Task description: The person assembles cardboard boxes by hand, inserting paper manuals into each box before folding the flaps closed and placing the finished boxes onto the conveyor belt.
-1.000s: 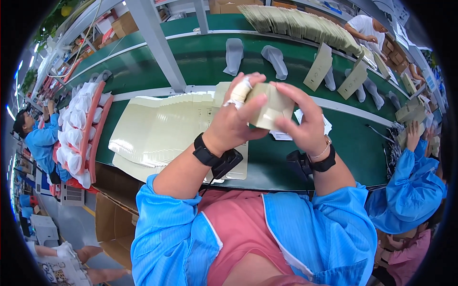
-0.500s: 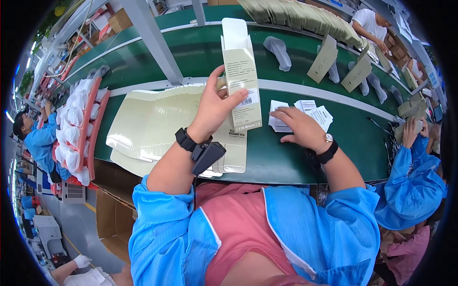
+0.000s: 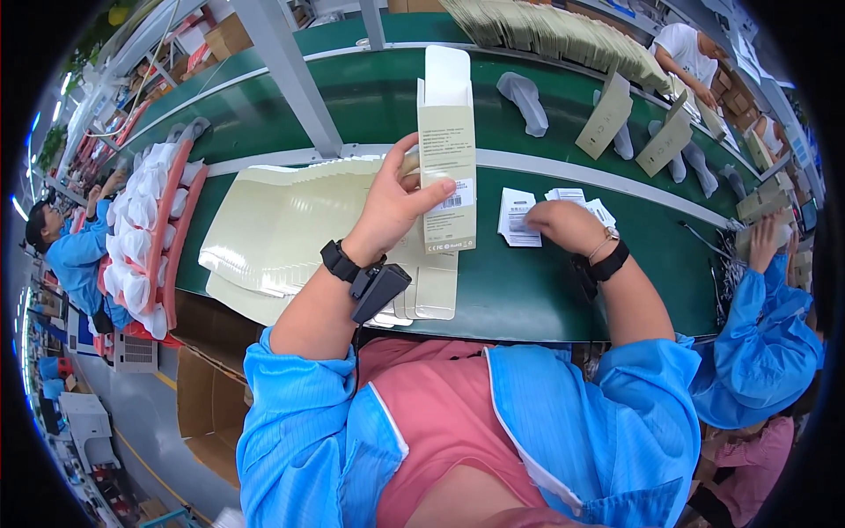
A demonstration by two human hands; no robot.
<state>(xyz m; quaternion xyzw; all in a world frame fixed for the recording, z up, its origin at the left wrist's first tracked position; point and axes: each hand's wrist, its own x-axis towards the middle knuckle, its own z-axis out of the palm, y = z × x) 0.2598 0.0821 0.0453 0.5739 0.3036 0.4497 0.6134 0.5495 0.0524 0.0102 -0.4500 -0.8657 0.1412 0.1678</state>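
Hands apart: the left hand [image 3: 392, 207] is clamped on a tall beige box [image 3: 447, 158] at centre frame, thumb across its printed face, while the right hand [image 3: 572, 229] bends its fingers onto the white leaflets [image 3: 518, 216] just right of it. Whether those fingertips pinch a sheet, I can't tell from here. The box stands near upright in the grip, its white flap [image 3: 448, 75] raised at the top; what's inside is hidden from me.

Over at the left, pink trays [image 3: 169, 255] carry white wrapped pieces [image 3: 132, 251], and an open cardboard carton [image 3: 207, 400] sits below them, lower left. Flat beige sheets [image 3: 290, 220] fan across the bench [image 3: 519, 299] left of centre, partly behind my left forearm.

Edges now: the bench's near edge bows along just above the pink shirt [image 3: 440, 414], and a pale rail [image 3: 546, 170] bounds the far side. Between that near edge and the leaflets I've got a stretch of green top, right of the sheets.

Print: fine dark rows on the box, a white barcode label [image 3: 455, 195] beside the thumb, small symbols along its bottom edge, dark text on the leaflets too.
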